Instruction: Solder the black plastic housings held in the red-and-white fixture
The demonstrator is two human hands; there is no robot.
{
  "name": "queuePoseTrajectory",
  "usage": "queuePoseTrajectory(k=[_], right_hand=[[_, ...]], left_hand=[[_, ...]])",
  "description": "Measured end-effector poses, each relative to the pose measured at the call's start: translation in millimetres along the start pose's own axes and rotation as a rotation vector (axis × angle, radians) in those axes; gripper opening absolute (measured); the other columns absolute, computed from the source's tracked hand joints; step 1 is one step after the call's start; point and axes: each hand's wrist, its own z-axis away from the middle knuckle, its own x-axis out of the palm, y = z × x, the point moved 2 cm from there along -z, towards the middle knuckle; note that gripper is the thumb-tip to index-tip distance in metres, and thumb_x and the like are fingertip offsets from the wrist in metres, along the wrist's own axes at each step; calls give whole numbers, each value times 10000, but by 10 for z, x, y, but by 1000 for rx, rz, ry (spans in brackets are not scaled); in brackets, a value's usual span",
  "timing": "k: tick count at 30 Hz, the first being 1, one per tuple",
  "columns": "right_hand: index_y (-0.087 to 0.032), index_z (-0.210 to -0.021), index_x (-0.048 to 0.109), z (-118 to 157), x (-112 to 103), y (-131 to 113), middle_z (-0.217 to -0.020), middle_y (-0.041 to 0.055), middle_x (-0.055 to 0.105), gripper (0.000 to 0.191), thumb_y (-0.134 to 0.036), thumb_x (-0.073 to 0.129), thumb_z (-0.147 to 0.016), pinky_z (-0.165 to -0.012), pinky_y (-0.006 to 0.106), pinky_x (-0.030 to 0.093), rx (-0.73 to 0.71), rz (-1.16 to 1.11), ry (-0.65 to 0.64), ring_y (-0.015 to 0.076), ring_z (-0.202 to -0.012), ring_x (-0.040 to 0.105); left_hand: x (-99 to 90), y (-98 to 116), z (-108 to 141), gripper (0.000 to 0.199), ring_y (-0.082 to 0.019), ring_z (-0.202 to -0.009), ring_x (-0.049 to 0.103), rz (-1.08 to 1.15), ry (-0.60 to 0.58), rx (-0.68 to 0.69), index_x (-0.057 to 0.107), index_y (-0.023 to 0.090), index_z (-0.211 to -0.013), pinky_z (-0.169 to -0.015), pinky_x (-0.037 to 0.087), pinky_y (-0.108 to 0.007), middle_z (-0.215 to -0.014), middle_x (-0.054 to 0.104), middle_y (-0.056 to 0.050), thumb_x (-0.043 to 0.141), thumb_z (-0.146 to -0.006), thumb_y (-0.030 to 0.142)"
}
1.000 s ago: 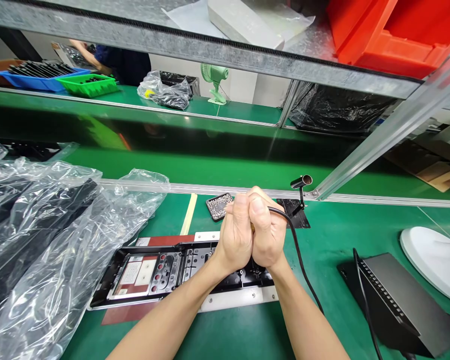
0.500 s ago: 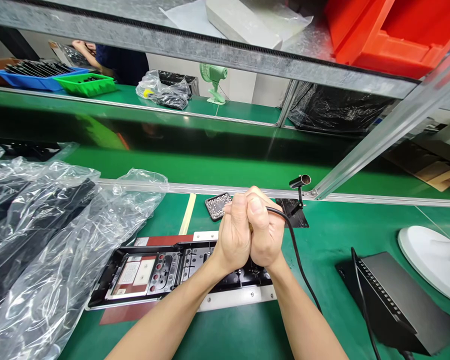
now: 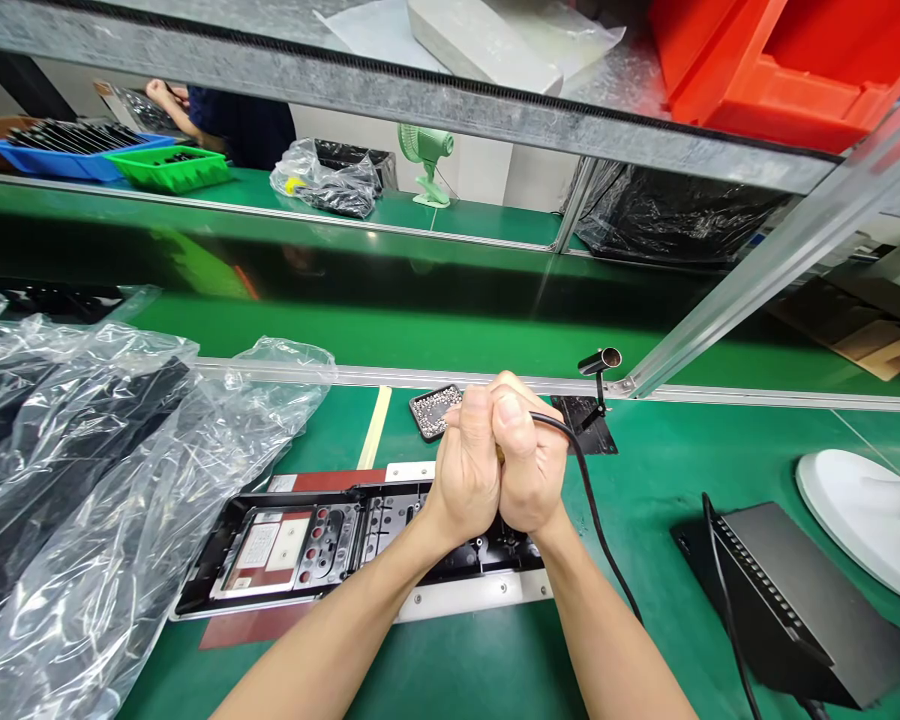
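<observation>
Side by side, my left hand [image 3: 468, 465] and my right hand [image 3: 531, 460] are both closed, thumbs up, around an upright corded tool whose body is hidden by the fingers. Its black cable [image 3: 586, 470] leaves the top of my right fist and curves down to the right. Beneath the fists lies a long black plastic housing [image 3: 394, 520], open side up, with ribs, screw posts and a rectangular window at its left end. White strips [image 3: 487, 592] border the housing on a reddish-brown base. The tool's lower end is hidden by my hands.
A small black tray of screws [image 3: 433, 412] and a metal tube holder [image 3: 600, 362] stand behind my hands. Plastic-wrapped black parts [image 3: 120, 480] fill the left. A black box-like device [image 3: 795, 600] and a white round base [image 3: 862, 520] lie right. A metal shelf [image 3: 330, 85] hangs overhead.
</observation>
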Motion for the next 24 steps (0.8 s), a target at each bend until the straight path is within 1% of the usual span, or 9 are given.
queuePoseTrajectory(k=[2, 4, 8, 11, 16, 20, 24], right_hand=[[-210, -592, 559, -1, 1, 2, -674, 14, 467, 484, -384, 430, -1024, -656, 357, 501, 8, 2, 0, 146, -653, 450], [-212, -588, 560, -3, 2, 2, -672, 17, 475, 488, -391, 428, -1023, -652, 358, 503, 13, 10, 4, 150, -654, 455], [-211, -585, 551, -5, 4, 0, -668, 16, 464, 482, -381, 432, -1020, -652, 353, 496, 9, 8, 2, 150, -655, 455], [-210, -583, 542, -7, 4, -1, -671, 12, 448, 475, -363, 438, -1020, -661, 351, 485, 7, -3, -8, 147, -658, 445], [-211, -605, 571, -11, 3, -10, -659, 6, 445, 473, -381, 432, -1024, -641, 342, 446, -3, 5, -6, 147, -647, 439], [-209, -704, 700, -3, 0, -12, -713, 25, 545, 458, -382, 427, -1029, -641, 339, 449, 20, 8, -6, 155, -676, 512], [-216, -848, 777, 11, -6, -24, -822, 47, 650, 429, -357, 419, -1038, -691, 344, 486, -5, 14, -15, 177, -784, 608]], left_hand=[[-1, 12, -4, 531, -147, -623, 441, 8, 2, -2, 349, 242, -702, -793, 543, -317, -691, 469, -14, 127, -1052, 575], [-3, 4, 1, 531, -147, -590, 393, 24, 15, -9, 320, 246, -690, -766, 542, -325, -666, 421, -2, 142, -1043, 599], [-12, -33, 24, 536, -145, -584, 420, 26, 34, -46, 319, 248, -690, -729, 542, -317, -654, 400, 4, 143, -1037, 616], [-18, -37, 32, 537, -148, -601, 457, 5, 32, -60, 323, 248, -697, -741, 546, -312, -659, 419, -2, 125, -1037, 614], [-11, -24, 16, 526, -153, -662, 504, 25, 22, -12, 366, 244, -714, -763, 548, -302, -702, 478, -17, 142, -1049, 582], [1, -56, 11, 515, -161, -655, 515, 7, 19, 21, 445, 239, -736, -772, 559, -324, -716, 524, -29, 173, -1070, 520], [5, -57, 6, 544, -176, -738, 592, 18, 21, 33, 556, 221, -819, -806, 569, -342, -807, 627, -61, 170, -1076, 506]])
